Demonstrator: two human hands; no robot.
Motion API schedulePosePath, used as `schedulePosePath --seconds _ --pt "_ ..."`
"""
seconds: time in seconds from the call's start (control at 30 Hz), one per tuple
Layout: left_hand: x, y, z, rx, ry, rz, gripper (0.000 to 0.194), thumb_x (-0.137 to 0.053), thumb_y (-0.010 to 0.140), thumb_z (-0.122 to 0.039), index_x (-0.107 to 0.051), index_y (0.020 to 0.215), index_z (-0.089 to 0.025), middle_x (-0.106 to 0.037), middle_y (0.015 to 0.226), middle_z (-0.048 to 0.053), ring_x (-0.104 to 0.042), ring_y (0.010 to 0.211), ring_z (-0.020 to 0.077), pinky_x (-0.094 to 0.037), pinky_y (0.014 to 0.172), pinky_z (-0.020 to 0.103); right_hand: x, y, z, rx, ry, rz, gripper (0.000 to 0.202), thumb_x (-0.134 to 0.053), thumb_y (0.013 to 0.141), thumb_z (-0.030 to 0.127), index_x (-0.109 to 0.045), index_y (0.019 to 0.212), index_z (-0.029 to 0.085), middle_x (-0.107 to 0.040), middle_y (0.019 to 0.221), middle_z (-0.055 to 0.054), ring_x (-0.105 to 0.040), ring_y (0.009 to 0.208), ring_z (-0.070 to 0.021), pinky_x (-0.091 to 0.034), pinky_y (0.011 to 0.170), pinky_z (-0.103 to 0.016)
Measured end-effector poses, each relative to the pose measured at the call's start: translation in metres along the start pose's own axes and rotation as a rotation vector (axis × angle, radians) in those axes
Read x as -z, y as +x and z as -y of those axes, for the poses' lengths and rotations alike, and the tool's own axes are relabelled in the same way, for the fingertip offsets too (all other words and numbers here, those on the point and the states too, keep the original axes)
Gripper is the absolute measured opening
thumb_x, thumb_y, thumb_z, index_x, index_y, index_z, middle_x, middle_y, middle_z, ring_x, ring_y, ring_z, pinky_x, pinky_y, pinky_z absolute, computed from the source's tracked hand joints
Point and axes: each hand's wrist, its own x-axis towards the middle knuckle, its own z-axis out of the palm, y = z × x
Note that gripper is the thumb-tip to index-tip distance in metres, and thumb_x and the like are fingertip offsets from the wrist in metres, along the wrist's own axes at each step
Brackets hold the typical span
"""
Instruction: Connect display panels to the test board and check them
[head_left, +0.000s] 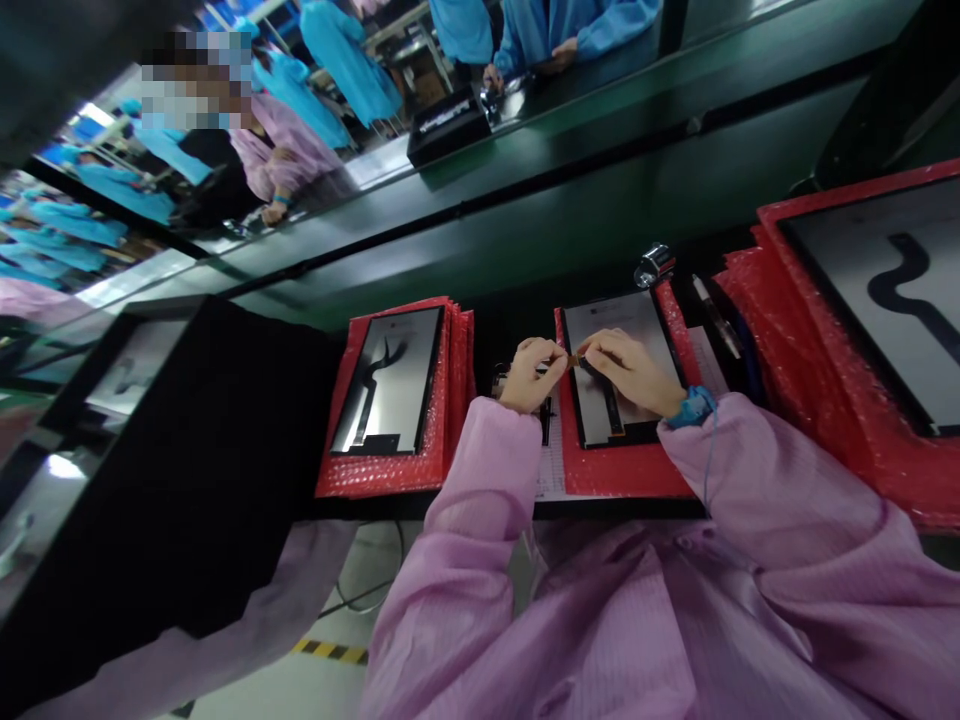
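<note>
A: Both hands are pinched on the same little brown tab [574, 359]. The left hand [531, 374] has fingertips shut on one end, and the right hand [628, 370] nips the other end.

B: Where's it sitting?

A: Right over the top left corner of the grey panel [622, 350], which lies flat on a red bubble-wrap sheet [622, 470]. Blue strap [691, 405] on the right wrist. Another panel on a red stack [390, 400] is off to the left, well apart.

Mid-frame, a panel [622, 365] lies on a mat [622, 470] on the counter [517, 340]; another panel [390, 380] sits left, a third [885, 300] far right, conveyor [600, 150] behind.
</note>
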Motion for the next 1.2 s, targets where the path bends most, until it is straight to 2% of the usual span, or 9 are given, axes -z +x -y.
schedulePosePath --seconds 0.13,0.37,0.57,0.7,0.87,1.2 --pt "-0.0014 -0.0001 -0.0023 -0.026 0.026 0.048 0.023 -0.049 0.092 -0.033 -0.054 0.072 -0.023 -0.065 0.073 -0.001 -0.056 0.073 0.0168 -0.042 0.098 0.040 -0.0023 0.0002 -0.0017 -0.005 -0.008 0.019 0.038 -0.043 0.102 0.049 -0.058 0.081 0.021 -0.070 0.097 -0.007 -0.057 0.094 -0.0214 -0.043 0.092 -0.040" --pt "0.0005 -0.0005 -0.0032 -0.067 0.084 0.126 0.022 -0.048 0.095 -0.035 -0.059 0.080 -0.022 -0.067 0.075 0.000 -0.056 0.075 0.0174 -0.041 0.099 0.041 -0.0028 0.0006 -0.0020 0.018 -0.015 0.020 0.032 -0.044 0.102 0.043 -0.056 0.081 0.021 -0.069 0.094 -0.007 -0.058 0.090 -0.0213 -0.043 0.090 -0.040" --pt "0.0036 -0.0012 -0.0066 -0.024 0.113 0.165 0.027 -0.044 0.098 -0.032 -0.061 0.079 -0.022 -0.068 0.078 0.000 -0.057 0.078 0.0175 -0.037 0.103 0.042 0.0006 0.0004 0.0028 0.113 -0.096 -0.069 0.027 -0.043 0.103 0.035 -0.051 0.080 0.021 -0.068 0.095 -0.007 -0.057 0.092 -0.0211 -0.043 0.090 -0.039" --pt "0.0022 -0.0016 -0.0065 -0.025 0.088 0.165 0.029 -0.042 0.098 -0.033 -0.058 0.076 -0.022 -0.067 0.077 0.000 -0.057 0.079 0.0183 -0.034 0.104 0.043 -0.0008 0.0000 0.0029 0.164 -0.172 -0.051 0.026 -0.043 0.103 0.035 -0.051 0.082 0.022 -0.068 0.097 -0.007 -0.055 0.093 -0.0218 -0.043 0.090 -0.039" --pt "-0.0001 -0.0009 -0.0047 0.020 0.087 0.163 0.027 -0.043 0.097 -0.032 -0.056 0.076 -0.022 -0.065 0.077 0.000 -0.058 0.081 0.0189 -0.035 0.103 0.042 -0.0031 -0.0003 0.0037 0.157 -0.244 0.001 0.024 -0.042 0.102 0.034 -0.053 0.084 0.022 -0.067 0.099 -0.009 -0.054 0.095 -0.0237 -0.044 0.094 -0.043" --pt "0.0009 -0.0001 -0.0083 0.037 0.103 0.173 0.027 -0.043 0.096 -0.030 -0.053 0.073 -0.022 -0.065 0.075 -0.001 -0.056 0.079 0.0187 -0.033 0.102 0.042 -0.0045 -0.0009 0.0040 0.167 -0.285 -0.028 0.024 -0.042 0.102 0.033 -0.053 0.084 0.022 -0.069 0.098 -0.009 -0.055 0.096 -0.0244 -0.045 0.093 -0.043"
